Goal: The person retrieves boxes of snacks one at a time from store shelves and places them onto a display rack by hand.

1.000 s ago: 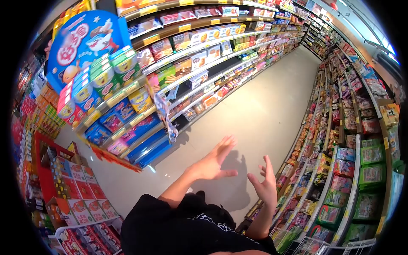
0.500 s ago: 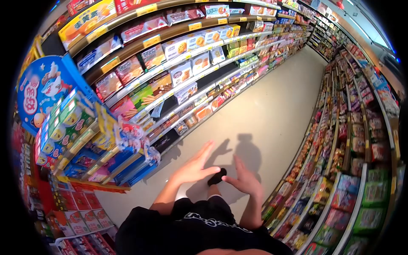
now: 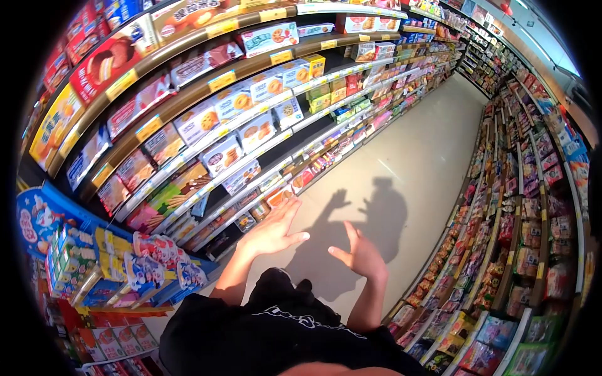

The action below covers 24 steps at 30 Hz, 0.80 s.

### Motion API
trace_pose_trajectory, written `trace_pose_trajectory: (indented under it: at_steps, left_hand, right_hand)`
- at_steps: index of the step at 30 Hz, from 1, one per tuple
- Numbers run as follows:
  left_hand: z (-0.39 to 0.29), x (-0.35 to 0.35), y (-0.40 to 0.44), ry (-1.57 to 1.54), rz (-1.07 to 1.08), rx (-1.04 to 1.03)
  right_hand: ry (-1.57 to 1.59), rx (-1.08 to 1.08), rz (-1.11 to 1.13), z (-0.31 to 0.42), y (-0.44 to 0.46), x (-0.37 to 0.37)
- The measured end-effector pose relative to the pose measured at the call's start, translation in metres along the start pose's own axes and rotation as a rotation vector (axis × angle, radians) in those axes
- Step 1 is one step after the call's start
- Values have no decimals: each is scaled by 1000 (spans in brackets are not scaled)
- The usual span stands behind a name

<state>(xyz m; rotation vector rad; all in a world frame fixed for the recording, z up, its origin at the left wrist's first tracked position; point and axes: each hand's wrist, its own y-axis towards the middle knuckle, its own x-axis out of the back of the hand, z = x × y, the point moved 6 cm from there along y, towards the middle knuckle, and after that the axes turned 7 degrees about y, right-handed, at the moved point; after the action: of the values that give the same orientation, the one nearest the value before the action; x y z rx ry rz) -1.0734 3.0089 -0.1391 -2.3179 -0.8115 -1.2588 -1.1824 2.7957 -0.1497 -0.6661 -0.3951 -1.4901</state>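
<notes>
Nothing is held yet: the bare left hand (image 3: 274, 232) and bare right hand (image 3: 366, 255) are spread, lower centre; white-and-blue cardboard biscuit boxes (image 3: 233, 102), upper left, are untouched.

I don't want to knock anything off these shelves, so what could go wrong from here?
Stepping left might bump the blue display stand and loosen the bags at its side. Swinging outward, the empty left hand could knock cookie boxes off; the empty right hand might likewise catch packets on that side.
</notes>
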Motion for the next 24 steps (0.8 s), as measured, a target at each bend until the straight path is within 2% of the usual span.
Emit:
trace_pose_trajectory:
  at_steps: [4,6,10,14,18,19,24]
  left_hand:
    - [33,-22,67,34,100,37]
    - [49,-23,103,78,155,71]
    - [83,-11,190,25,133,98]
    - [109,17,291,127,42,185]
    - [124,77,376,129,-268,210]
    - [124,97,390,141,-411,202]
    - [131,165,444,218,-730,232]
  right_hand:
    - [-6,-52,118,-49,45,17]
    - [-31,-105,91,-64,74,36]
    - [-90,-132,105,-77,143,80]
    - [-162,-92,136,-78,234,133]
    - [-254,-36,112,-68,334,184]
    - [-270,-13,91,-62,357,193]
    - [-162,228,-31,-32,463,214]
